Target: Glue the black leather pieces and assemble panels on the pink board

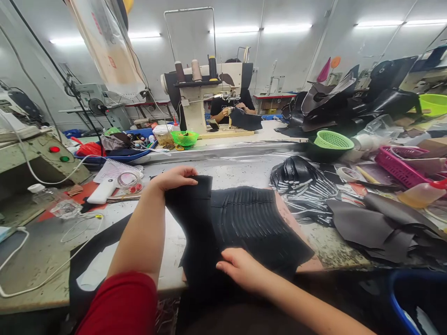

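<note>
A black cut panel (196, 221), matte and curved along its sides, lies in front of me over the table's near edge. My left hand (179, 177) pinches its upper end, thumb and fingers closed on the edge. Lower down, my right hand (239, 266) grips the panel's right side between thumb and fingers. Just right of it, a fanned stack of similar black pieces (247, 214) rests on a pinkish sheet (284, 211). The panel's lower end fades into dark below the table edge.
Bundled black strips with pale edges (300, 181) and dark brown sheets (366, 228) lie at right, near a magenta basket (398, 167). A clear bottle (45, 195) and white cable (45, 286) are at left. Across the table a person (248, 104) works at a sewing machine (193, 109).
</note>
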`<state>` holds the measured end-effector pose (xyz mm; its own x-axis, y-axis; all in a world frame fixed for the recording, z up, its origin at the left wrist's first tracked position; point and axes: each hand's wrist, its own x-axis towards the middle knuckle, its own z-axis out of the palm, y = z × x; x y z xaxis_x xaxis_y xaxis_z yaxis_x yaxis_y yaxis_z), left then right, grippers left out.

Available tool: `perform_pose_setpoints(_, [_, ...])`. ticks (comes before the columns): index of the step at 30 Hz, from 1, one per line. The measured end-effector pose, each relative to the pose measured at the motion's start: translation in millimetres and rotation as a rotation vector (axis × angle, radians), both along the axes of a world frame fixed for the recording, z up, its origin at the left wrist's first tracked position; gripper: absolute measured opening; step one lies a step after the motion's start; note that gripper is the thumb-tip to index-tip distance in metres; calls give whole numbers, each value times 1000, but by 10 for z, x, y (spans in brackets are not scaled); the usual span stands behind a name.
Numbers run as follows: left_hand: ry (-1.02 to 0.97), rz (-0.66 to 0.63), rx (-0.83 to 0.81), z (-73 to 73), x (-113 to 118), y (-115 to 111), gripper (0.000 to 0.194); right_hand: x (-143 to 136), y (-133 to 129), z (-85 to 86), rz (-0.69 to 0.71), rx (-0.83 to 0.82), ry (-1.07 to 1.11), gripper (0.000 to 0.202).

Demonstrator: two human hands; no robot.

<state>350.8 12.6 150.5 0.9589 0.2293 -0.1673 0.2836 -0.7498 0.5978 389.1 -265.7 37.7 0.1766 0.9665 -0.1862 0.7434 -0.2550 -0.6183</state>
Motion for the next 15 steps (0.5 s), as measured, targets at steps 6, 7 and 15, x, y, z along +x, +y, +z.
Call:
perform_pose_setpoints(6, [319, 6, 421, -433, 461, -113, 19, -96, 61, 41, 17, -123, -310, 24])
perform_pose_setpoints(7, [347, 6, 438, -550, 510, -138, 18, -99, 61, 42, 11, -123, -345, 24])
perform_pose_setpoints(15, [421, 5, 468, -1006, 606, -69, 27, -45, 31, -27, -30, -92, -377, 22])
